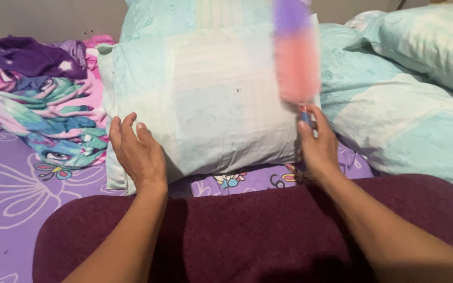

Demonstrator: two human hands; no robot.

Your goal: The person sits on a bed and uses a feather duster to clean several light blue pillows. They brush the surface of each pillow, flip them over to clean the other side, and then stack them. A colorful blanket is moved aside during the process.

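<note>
Two hands busy — left hand [138, 152] flat, fingers released, steadying pillow [205, 99]; right hand [318, 144] clenching blurred duster [295, 57] — loose swing probably clips pillow, tips it over.

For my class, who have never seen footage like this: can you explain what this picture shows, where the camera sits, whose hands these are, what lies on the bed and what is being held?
There is only one picture, taken by a camera worn on a person's head and looking down, so the two bare arms reaching in from the bottom are that person's own. No machine is involved.

The left hand rests flat against the lower left corner of a pale turquoise pillow standing on a bed. The right hand has its grip closed on the handle of a duster, whose pink and purple head is blurred in front of the pillow's right edge.

The purple bedsheet has white flower outlines. A crumpled, colourful cartoon-print blanket lies to the left, more turquoise pillows to the right, and a dark maroon blanket covers the foreground.
</note>
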